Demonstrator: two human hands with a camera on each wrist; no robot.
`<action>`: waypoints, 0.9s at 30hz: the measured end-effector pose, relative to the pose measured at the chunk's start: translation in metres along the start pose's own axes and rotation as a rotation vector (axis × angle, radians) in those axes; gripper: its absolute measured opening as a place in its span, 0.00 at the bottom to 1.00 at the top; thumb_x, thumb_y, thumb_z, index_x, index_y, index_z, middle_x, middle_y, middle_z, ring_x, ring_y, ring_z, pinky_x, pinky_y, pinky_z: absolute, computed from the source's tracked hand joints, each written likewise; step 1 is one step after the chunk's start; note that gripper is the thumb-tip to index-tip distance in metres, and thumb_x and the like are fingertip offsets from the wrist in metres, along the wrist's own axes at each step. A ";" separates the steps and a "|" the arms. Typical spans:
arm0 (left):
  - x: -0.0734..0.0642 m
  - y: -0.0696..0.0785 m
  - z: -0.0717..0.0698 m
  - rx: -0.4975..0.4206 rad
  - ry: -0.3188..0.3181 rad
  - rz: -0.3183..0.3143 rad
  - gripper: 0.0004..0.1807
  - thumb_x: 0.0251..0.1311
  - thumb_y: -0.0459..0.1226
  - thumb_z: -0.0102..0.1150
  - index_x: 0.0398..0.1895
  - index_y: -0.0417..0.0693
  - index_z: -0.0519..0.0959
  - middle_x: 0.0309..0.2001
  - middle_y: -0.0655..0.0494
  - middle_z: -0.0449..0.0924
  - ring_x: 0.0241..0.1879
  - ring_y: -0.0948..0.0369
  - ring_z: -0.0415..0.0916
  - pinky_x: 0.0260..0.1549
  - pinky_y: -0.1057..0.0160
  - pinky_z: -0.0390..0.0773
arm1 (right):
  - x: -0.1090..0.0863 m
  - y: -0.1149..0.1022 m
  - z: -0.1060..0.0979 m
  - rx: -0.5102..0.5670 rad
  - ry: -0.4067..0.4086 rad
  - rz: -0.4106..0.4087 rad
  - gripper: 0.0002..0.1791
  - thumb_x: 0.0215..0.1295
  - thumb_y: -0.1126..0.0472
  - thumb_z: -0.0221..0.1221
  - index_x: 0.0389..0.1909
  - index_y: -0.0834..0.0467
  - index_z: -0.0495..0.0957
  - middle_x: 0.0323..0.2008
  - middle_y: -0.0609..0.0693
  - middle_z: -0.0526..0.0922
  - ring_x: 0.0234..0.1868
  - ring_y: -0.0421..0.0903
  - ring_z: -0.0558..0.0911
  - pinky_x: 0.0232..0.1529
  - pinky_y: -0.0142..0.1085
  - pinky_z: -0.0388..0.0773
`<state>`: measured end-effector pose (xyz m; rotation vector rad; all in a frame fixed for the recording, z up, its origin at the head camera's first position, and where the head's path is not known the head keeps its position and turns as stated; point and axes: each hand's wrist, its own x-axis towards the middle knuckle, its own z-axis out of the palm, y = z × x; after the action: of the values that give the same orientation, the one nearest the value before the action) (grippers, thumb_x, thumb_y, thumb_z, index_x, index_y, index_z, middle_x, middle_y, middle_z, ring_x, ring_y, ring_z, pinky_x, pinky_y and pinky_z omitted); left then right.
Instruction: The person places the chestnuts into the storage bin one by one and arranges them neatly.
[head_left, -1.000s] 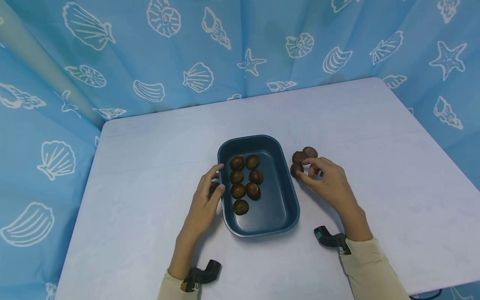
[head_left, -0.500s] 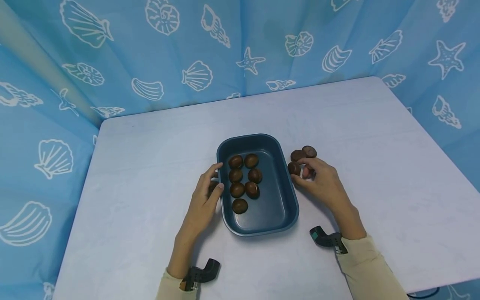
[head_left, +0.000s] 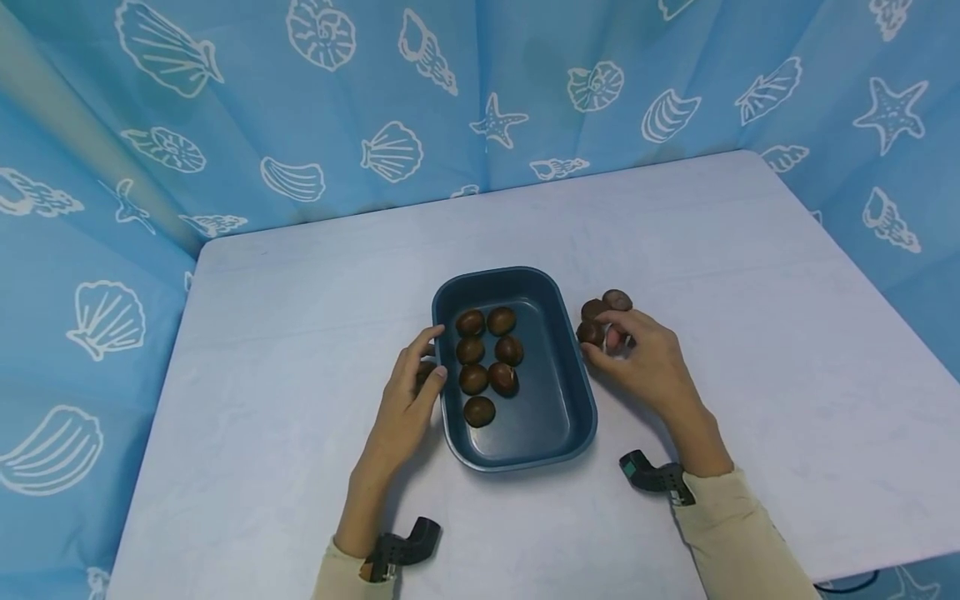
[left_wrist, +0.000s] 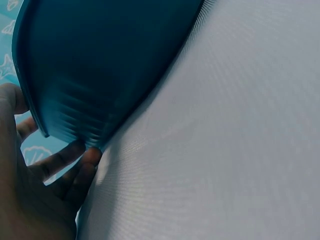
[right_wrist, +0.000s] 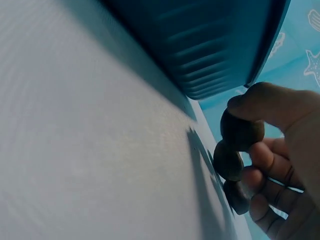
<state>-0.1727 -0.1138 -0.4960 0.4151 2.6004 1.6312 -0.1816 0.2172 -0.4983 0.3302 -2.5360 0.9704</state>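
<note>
A deep blue rectangular tray [head_left: 557, 417] stands mid-table. In it lie several brown chestnuts [head_left: 503, 379], in two columns on its left side. My left hand [head_left: 401, 408] rests against the tray's left wall. Its fingertips touch the ribbed outside of the tray [left_wrist: 105, 75] in the left wrist view. Beside the right rim, my right hand [head_left: 648, 362] pinches a chestnut [right_wrist: 242, 131] between thumb and fingers. Two more chestnuts, one nearer [head_left: 595, 310] and one farther [head_left: 617, 300], lie just beyond the pinched one. A dark patch under the left fingers is too hidden to tell.
A white cloth [head_left: 300, 333] covers the table. Blue curtains [head_left: 450, 100] with shell prints hang behind it and at its sides. Each wrist wears a black camera mount, one on the left [head_left: 412, 546] and one on the right [head_left: 648, 475].
My right hand has shifted slightly left, bringing the pinched chestnut nearer the tray's right rim. The left hand and the chestnuts in the tray stay in place.
</note>
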 end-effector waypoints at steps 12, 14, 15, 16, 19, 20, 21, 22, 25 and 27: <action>0.000 0.001 -0.002 0.012 0.009 -0.004 0.26 0.76 0.50 0.43 0.75 0.76 0.59 0.63 0.51 0.67 0.56 0.53 0.72 0.55 0.45 0.72 | 0.001 -0.010 -0.007 0.063 0.063 0.018 0.13 0.54 0.63 0.72 0.39 0.61 0.82 0.27 0.47 0.75 0.34 0.45 0.75 0.37 0.39 0.72; -0.001 0.000 -0.002 0.013 0.007 -0.006 0.26 0.76 0.50 0.43 0.75 0.77 0.58 0.63 0.51 0.67 0.57 0.53 0.72 0.55 0.44 0.72 | 0.000 -0.013 -0.009 0.075 0.074 0.021 0.16 0.54 0.63 0.73 0.43 0.61 0.82 0.28 0.47 0.75 0.35 0.44 0.75 0.38 0.39 0.71; -0.001 0.000 -0.002 0.013 0.006 -0.006 0.26 0.76 0.50 0.43 0.75 0.77 0.58 0.63 0.51 0.67 0.57 0.53 0.72 0.55 0.44 0.72 | 0.000 -0.014 -0.009 0.082 0.079 0.020 0.17 0.54 0.63 0.73 0.45 0.61 0.83 0.28 0.47 0.75 0.35 0.44 0.74 0.38 0.38 0.71; -0.001 0.000 -0.002 0.012 0.005 -0.006 0.26 0.76 0.50 0.43 0.75 0.77 0.58 0.63 0.52 0.67 0.57 0.53 0.72 0.55 0.44 0.72 | -0.001 -0.015 -0.010 0.088 0.081 0.017 0.19 0.53 0.63 0.73 0.47 0.61 0.83 0.28 0.47 0.75 0.35 0.43 0.74 0.38 0.38 0.70; -0.001 -0.001 -0.001 0.011 0.008 -0.005 0.26 0.76 0.50 0.44 0.75 0.76 0.58 0.63 0.52 0.67 0.57 0.54 0.72 0.55 0.44 0.72 | -0.001 -0.017 -0.012 0.105 0.084 0.004 0.20 0.53 0.63 0.74 0.48 0.60 0.83 0.28 0.46 0.75 0.36 0.43 0.73 0.38 0.38 0.69; -0.001 -0.001 -0.001 0.011 0.008 -0.004 0.26 0.76 0.50 0.44 0.75 0.76 0.58 0.63 0.52 0.67 0.57 0.54 0.72 0.55 0.44 0.72 | -0.002 -0.018 -0.012 0.110 0.084 0.000 0.20 0.53 0.63 0.74 0.48 0.60 0.83 0.28 0.46 0.75 0.36 0.42 0.73 0.38 0.38 0.69; 0.000 -0.001 -0.001 0.008 0.008 -0.004 0.26 0.76 0.50 0.44 0.75 0.76 0.58 0.63 0.52 0.67 0.57 0.54 0.72 0.55 0.45 0.72 | -0.002 -0.018 -0.013 0.116 0.086 -0.005 0.21 0.52 0.64 0.74 0.48 0.60 0.83 0.28 0.46 0.75 0.36 0.42 0.73 0.39 0.37 0.69; 0.000 -0.001 -0.001 0.005 0.006 -0.004 0.26 0.76 0.50 0.44 0.75 0.76 0.58 0.63 0.52 0.67 0.57 0.54 0.72 0.55 0.45 0.72 | -0.002 -0.018 -0.013 0.122 0.090 -0.011 0.21 0.52 0.64 0.74 0.48 0.60 0.83 0.28 0.46 0.75 0.36 0.42 0.73 0.39 0.37 0.69; 0.000 -0.001 0.000 0.005 0.005 -0.006 0.26 0.76 0.49 0.44 0.74 0.77 0.59 0.63 0.52 0.67 0.57 0.54 0.72 0.55 0.45 0.72 | -0.002 -0.019 -0.013 0.141 0.101 -0.030 0.22 0.51 0.66 0.74 0.49 0.61 0.83 0.28 0.46 0.75 0.36 0.42 0.73 0.39 0.36 0.68; 0.000 -0.001 0.000 0.002 0.009 -0.006 0.26 0.76 0.49 0.44 0.74 0.77 0.59 0.63 0.53 0.67 0.56 0.54 0.72 0.55 0.45 0.73 | -0.002 -0.020 -0.014 0.149 0.102 -0.038 0.22 0.50 0.67 0.74 0.49 0.61 0.82 0.28 0.47 0.75 0.36 0.42 0.73 0.40 0.35 0.68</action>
<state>-0.1727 -0.1136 -0.4967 0.4006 2.6077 1.6325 -0.1686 0.2126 -0.4786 0.3615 -2.3636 1.1356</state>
